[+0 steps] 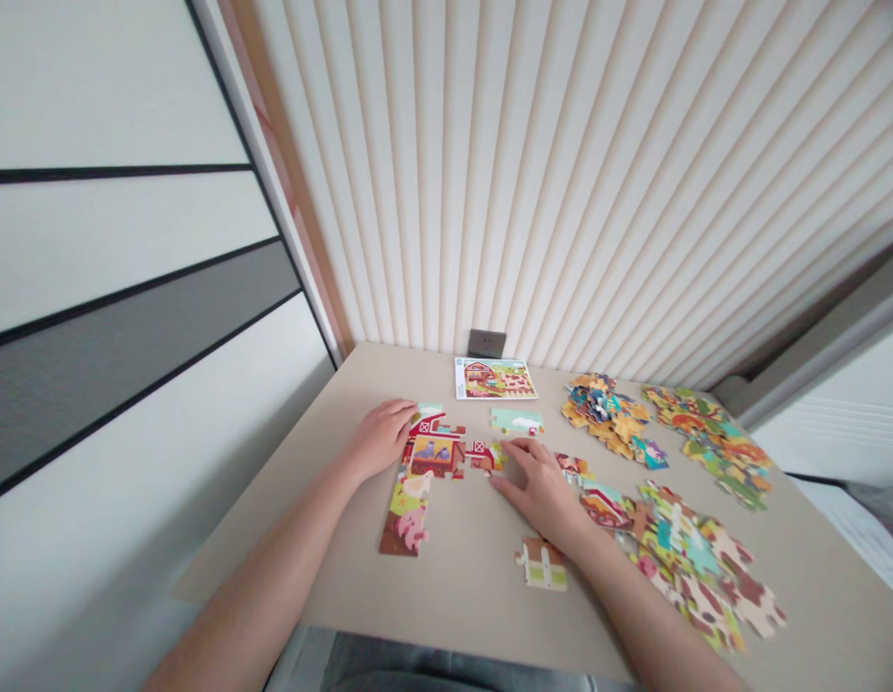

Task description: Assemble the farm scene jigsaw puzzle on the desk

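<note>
A partly joined farm puzzle [426, 471] with a red barn and a pink pig lies on the beige table [460, 577]. My left hand [383, 434] rests on its upper left corner, fingers curled over the barn roof piece. My right hand [539, 485] lies flat beside the puzzle's right end, fingers stretched out, the fingertips touching a small piece [489, 456] joined to the barn row. A loose sky piece [516, 420] lies just beyond that hand. A fence piece [542, 564] lies near my right wrist.
A reference picture card [493, 378] lies at the table's back by a wall socket [486, 343]. Heaps of loose pieces lie to the right: at the back [610, 413], far right [712, 440] and front right [698, 567]. A ribbed wall rises behind.
</note>
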The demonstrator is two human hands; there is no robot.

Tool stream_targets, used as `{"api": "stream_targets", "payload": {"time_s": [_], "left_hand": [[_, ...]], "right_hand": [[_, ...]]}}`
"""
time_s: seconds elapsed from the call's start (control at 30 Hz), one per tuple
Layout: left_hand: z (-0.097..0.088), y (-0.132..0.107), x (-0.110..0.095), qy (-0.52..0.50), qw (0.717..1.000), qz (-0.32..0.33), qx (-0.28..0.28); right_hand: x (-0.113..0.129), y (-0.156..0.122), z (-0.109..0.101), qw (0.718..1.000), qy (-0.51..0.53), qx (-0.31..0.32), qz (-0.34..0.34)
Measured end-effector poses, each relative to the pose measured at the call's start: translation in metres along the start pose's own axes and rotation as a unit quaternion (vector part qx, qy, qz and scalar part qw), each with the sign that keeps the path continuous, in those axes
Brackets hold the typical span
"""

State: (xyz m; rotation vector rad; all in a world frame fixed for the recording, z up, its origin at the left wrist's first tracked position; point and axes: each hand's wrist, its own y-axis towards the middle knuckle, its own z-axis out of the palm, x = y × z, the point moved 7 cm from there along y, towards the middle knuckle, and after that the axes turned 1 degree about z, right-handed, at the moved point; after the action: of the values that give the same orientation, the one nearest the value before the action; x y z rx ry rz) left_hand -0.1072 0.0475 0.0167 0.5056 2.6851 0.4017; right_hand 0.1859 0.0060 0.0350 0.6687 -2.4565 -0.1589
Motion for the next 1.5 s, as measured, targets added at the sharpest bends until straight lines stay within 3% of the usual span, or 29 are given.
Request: {"api": "stream_targets", "payload": {"time_s": [0.6, 1.1, 1.27, 1.5], "left_hand": [[-0.002, -0.001, -0.002, 0.007, 1.0, 0.004, 0.001], [-0.001, 0.0, -0.004, 0.019, 1.0, 0.013, -0.005], [-0.002, 0.0, -0.005, 0.022, 1.0, 0.011, -0.008], [-0.012, 0.004, -0.025, 0.02, 0.999, 0.009, -0.044]], "right_hand": [[-0.012, 0.005, 0.004, 1.0, 0.013, 0.018, -0.005], [-0.001, 0.027, -0.004, 0.997, 0.055, -0.048, -0.031], [0.004, 0.028, 0.006, 0.996, 0.061, -0.031, -0.049], [0.007, 0.027, 0.01, 0.997, 0.037, -0.027, -0.068]]}}
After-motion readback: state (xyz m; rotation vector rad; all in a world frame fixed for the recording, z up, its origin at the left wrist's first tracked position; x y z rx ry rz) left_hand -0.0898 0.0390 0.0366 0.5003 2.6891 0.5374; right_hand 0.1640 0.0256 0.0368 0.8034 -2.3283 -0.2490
